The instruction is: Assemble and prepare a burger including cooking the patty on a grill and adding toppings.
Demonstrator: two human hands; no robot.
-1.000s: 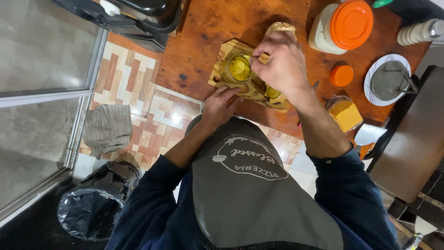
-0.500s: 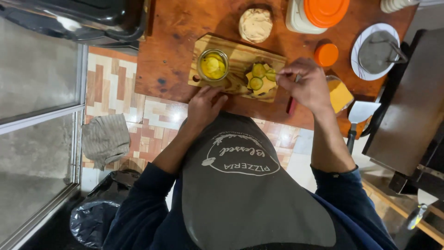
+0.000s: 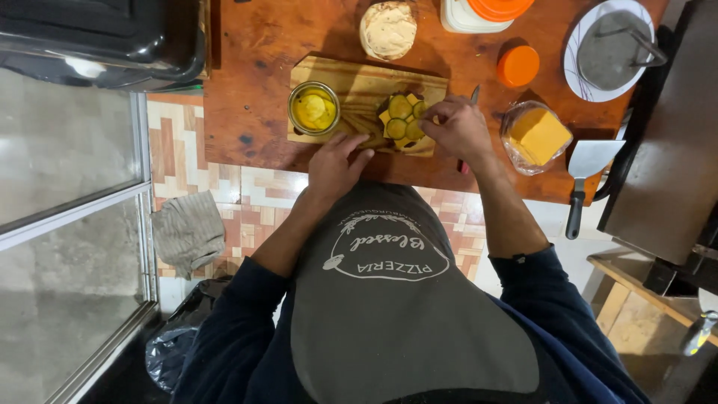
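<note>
A wooden cutting board (image 3: 359, 78) lies on the brown table. On it sits a stack with yellow cheese and green pickle slices (image 3: 402, 120). My right hand (image 3: 458, 129) is at the stack's right edge, fingertips pinched on a pickle slice. My left hand (image 3: 336, 161) rests on the board's near edge with its fingers apart, holding nothing. An open jar of pickles (image 3: 314, 108) stands on the board's left end. A round bun half (image 3: 387, 30) lies just beyond the board. A knife (image 3: 473, 96) lies partly under my right hand.
A bag of cheese slices (image 3: 535, 135), an orange lid (image 3: 517, 66), a plate with a grey press (image 3: 609, 49) and a spatula (image 3: 587, 168) sit to the right. A black appliance (image 3: 105, 37) stands at left. A cloth (image 3: 187, 232) and a lined bin (image 3: 176, 352) are on the floor.
My right hand came back from the far side of the board to the stack's right edge. My left hand stayed at the board's near edge.
</note>
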